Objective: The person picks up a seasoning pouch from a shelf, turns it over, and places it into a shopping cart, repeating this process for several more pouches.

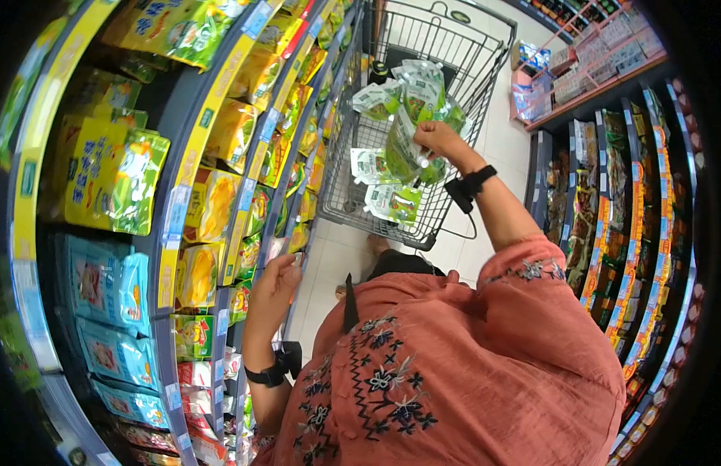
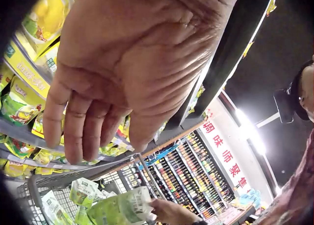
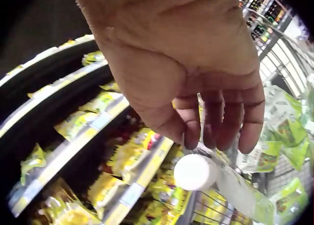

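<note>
Above the cart [image 1: 426, 239], a green pouch [image 1: 403, 145] pinched by the right hand [image 1: 446, 143], the left hand [image 1: 272, 286] loose-fingered, may be dropped if gripped too lightly.

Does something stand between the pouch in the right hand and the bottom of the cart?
Probably yes: other green-and-white pouches lie in the cart around the held pouch, and some may be directly under it, though it hides that spot. No cart wall visibly blocks the way down from the right hand.
</note>
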`<state>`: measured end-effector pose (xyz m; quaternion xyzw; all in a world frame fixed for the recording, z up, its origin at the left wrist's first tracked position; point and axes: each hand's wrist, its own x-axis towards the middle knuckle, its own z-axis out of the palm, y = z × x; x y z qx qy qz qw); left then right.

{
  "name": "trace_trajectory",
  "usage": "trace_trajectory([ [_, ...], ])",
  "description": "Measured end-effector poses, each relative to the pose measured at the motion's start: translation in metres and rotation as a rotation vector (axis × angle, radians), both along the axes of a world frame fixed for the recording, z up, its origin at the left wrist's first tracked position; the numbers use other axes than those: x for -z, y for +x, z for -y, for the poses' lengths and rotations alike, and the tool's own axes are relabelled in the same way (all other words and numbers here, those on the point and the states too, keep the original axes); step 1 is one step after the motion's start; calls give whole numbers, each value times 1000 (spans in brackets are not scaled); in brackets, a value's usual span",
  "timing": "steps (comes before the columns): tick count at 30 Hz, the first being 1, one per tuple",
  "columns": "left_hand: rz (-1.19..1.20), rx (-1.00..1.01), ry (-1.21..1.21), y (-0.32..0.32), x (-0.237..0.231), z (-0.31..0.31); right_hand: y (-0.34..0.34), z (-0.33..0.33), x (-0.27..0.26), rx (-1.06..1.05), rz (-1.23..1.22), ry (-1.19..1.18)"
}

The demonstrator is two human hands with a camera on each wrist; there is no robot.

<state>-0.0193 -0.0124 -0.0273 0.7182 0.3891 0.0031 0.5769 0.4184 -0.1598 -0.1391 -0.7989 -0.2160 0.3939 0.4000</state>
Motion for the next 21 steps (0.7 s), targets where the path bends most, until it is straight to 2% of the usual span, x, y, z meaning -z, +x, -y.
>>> trace_trajectory([
  [3,113,6,7,-2,-8,-6,-26,-6,-84,-138,13,210],
  [5,181,1,-5,1,-20,-10,-38,-12,-138,-267,27,266],
  [7,277,11,113,6,-32,-16,-63,-19,-198,-346,110,353],
  [11,456,-31,320,15,-69,-26,-103,-35,-286,-493,57,428],
  [13,532,-28,447,13,-91,-30,-110,-50,-301,-559,-43,520],
  [14,577,-31,437,10,-100,-30,-124,-56,-313,-584,-87,570],
  [15,629,-29,414,7,-106,-34,-133,-62,-328,-638,-27,567],
  [17,782,-22,142,-2,-127,-26,-145,-81,-341,-789,-11,641],
  [18,770,5,1,-11,-136,-26,-158,-85,-353,-859,1,663],
  [21,803,-2,-34,-36,-135,-18,-172,-114,-361,-1011,-91,755],
])
